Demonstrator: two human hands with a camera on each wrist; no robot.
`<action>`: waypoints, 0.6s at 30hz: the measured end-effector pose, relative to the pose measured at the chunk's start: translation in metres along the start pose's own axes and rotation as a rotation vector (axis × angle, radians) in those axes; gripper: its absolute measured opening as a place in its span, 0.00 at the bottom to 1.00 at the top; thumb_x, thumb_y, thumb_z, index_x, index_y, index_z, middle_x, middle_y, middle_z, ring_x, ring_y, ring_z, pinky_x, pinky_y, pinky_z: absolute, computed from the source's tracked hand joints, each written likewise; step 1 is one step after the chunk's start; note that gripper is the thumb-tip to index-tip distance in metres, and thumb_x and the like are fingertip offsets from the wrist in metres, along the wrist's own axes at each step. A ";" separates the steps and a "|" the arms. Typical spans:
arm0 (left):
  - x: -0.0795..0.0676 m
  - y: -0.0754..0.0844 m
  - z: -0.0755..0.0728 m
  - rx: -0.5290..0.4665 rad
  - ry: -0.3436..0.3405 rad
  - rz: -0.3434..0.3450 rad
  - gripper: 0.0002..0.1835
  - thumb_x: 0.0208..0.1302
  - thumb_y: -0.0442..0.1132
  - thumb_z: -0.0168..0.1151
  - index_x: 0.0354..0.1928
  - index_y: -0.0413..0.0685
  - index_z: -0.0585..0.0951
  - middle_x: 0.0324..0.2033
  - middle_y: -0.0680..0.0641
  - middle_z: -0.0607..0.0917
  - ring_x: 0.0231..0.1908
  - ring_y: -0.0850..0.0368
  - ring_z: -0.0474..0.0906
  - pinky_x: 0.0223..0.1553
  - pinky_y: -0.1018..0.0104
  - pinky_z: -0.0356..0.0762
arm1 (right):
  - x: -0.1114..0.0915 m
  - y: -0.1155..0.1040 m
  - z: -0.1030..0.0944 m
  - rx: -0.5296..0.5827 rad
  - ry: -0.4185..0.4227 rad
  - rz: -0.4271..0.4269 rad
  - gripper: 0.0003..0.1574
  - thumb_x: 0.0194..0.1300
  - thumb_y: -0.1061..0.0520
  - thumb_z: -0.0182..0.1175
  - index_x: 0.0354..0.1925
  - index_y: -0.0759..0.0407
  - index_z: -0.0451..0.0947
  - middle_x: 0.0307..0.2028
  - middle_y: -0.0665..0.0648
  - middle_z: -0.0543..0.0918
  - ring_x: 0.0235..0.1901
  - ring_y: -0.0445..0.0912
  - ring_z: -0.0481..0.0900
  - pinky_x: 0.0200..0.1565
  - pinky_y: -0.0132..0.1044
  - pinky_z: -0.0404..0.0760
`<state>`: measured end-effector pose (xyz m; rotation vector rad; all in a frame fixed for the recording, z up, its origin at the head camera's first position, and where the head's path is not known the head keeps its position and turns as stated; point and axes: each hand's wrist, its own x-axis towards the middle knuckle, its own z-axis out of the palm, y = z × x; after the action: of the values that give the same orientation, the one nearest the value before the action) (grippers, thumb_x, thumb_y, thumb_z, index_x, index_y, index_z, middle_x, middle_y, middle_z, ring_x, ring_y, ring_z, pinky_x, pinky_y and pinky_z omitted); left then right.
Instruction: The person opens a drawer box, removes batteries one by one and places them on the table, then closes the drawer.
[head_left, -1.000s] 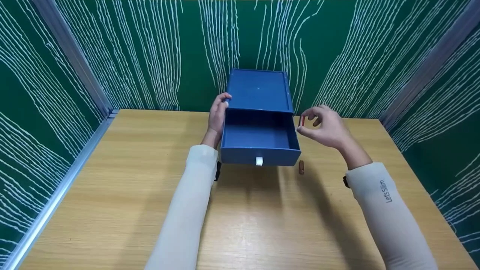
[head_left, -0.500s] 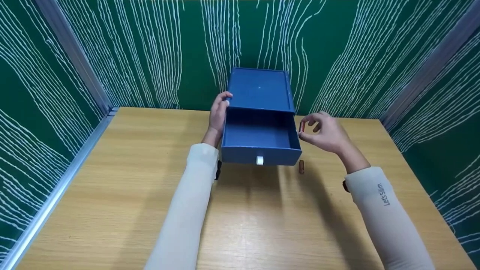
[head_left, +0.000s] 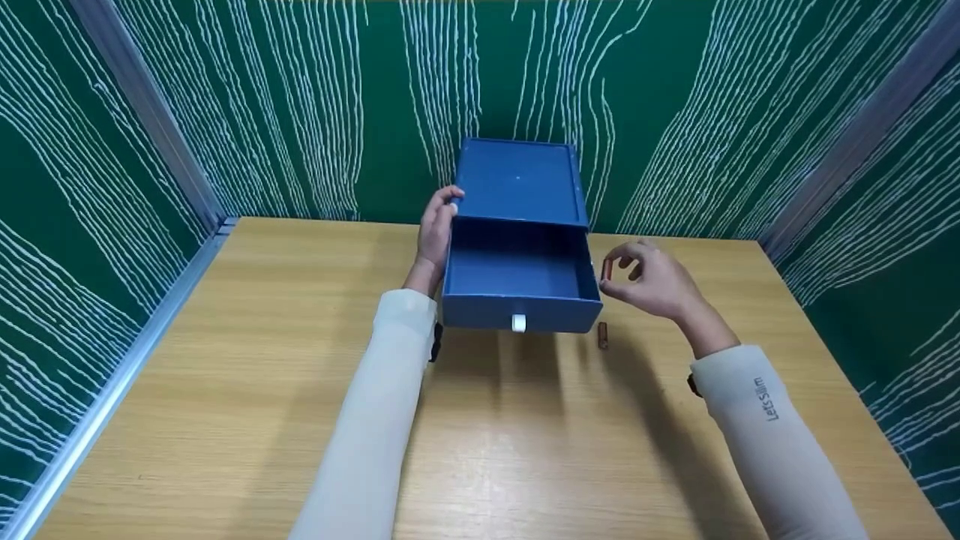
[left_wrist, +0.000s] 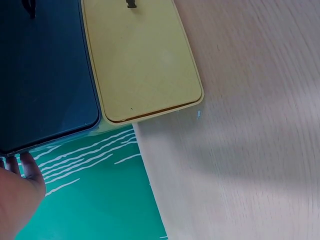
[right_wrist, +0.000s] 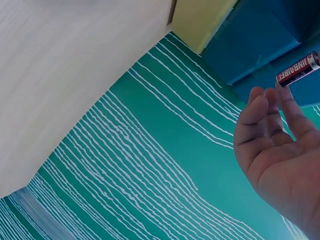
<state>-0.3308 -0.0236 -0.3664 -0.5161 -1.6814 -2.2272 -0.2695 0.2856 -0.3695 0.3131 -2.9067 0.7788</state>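
Observation:
The blue drawer (head_left: 523, 313) with a small white knob is pulled out of the blue cabinet (head_left: 517, 180). My left hand (head_left: 433, 229) rests against the cabinet's left side, its fingertips at the top edge. In the left wrist view those fingers (left_wrist: 32, 170) touch the rim of the blue box. Just right of the drawer, my right hand (head_left: 649, 279) pinches a red battery (head_left: 607, 270) upright between thumb and forefinger. The battery's printed label shows in the right wrist view. Below it a second battery (head_left: 602, 335) lies on the table, close to the drawer's front right corner.
A yellow drawer (left_wrist: 145, 60) sits beneath the blue one, hidden from the head view. Green walls (head_left: 300, 112) with white wavy lines rise behind and at both sides of the wooden table (head_left: 225, 360). The open drawer juts out over the tabletop.
My right hand has moved down and slightly nearer with the battery, staying beside the drawer. The left hand, the cabinet and the second battery have kept their places.

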 end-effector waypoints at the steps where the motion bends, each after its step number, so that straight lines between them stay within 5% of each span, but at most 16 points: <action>1: 0.001 -0.002 -0.001 0.003 -0.002 -0.004 0.15 0.60 0.25 0.32 0.46 0.24 0.66 0.50 0.33 0.66 0.46 0.55 0.62 0.47 0.74 0.57 | -0.001 0.002 0.000 -0.003 -0.004 0.003 0.30 0.45 0.36 0.60 0.44 0.48 0.72 0.39 0.52 0.72 0.34 0.49 0.72 0.31 0.41 0.72; 9: 0.009 -0.024 -0.006 0.032 0.004 0.042 0.15 0.60 0.27 0.34 0.44 0.30 0.69 0.48 0.38 0.69 0.45 0.60 0.63 0.48 0.74 0.59 | -0.007 0.017 0.006 -0.013 -0.046 0.044 0.31 0.44 0.37 0.62 0.45 0.49 0.72 0.41 0.55 0.73 0.36 0.51 0.72 0.32 0.42 0.73; 18: 0.001 -0.001 0.000 0.023 0.000 0.018 0.16 0.59 0.25 0.33 0.45 0.24 0.67 0.50 0.31 0.67 0.48 0.54 0.62 0.49 0.75 0.57 | -0.012 0.029 0.012 -0.034 -0.045 0.044 0.31 0.43 0.39 0.63 0.44 0.51 0.73 0.40 0.55 0.73 0.36 0.51 0.72 0.33 0.43 0.73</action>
<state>-0.3323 -0.0231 -0.3667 -0.5235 -1.6934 -2.1933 -0.2647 0.3064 -0.3957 0.2678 -2.9747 0.7375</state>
